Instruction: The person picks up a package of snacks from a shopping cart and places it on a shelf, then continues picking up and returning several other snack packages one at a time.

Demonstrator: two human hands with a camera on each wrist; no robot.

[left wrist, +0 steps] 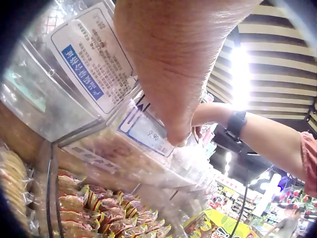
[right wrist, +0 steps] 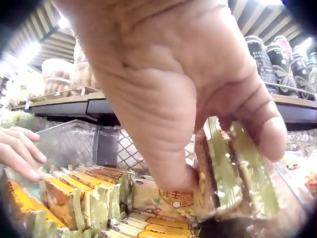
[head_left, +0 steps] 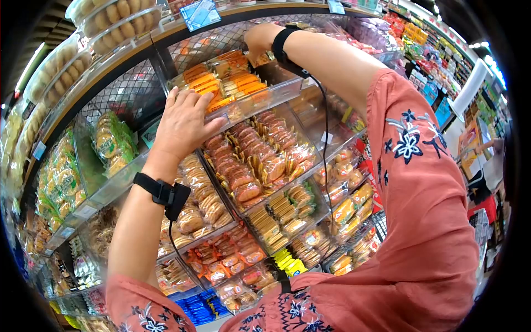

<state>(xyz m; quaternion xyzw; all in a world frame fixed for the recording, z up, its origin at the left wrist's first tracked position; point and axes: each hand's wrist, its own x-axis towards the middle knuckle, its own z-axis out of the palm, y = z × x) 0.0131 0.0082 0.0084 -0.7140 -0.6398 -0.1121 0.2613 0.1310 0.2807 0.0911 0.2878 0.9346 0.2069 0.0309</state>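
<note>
My left hand (head_left: 183, 123) lies over the front edge of a clear plastic bin (head_left: 271, 98), fingers extended toward the orange snack packets (head_left: 206, 84). A price label (left wrist: 148, 135) sits just by its thumb in the left wrist view. At the back of the same bin, my right hand (right wrist: 173, 94) grips a couple of wrapped snack bars (right wrist: 222, 168) between thumb and fingers. Their crimped golden ends face the right wrist camera. Rows of orange-and-yellow packets (right wrist: 64, 196) stand in the bin below, and one packet (right wrist: 166, 196) shows its printed face beside the thumb.
Below are bins of wrapped brown pastries (head_left: 238, 157), with more snack bins lower down. Clear tubs of round biscuits (head_left: 119, 19) stand on the upper shelf (head_left: 238, 12). Black cans (right wrist: 260, 57) line that shelf at right. A thin black cable (head_left: 325, 127) hangs from the right wrist.
</note>
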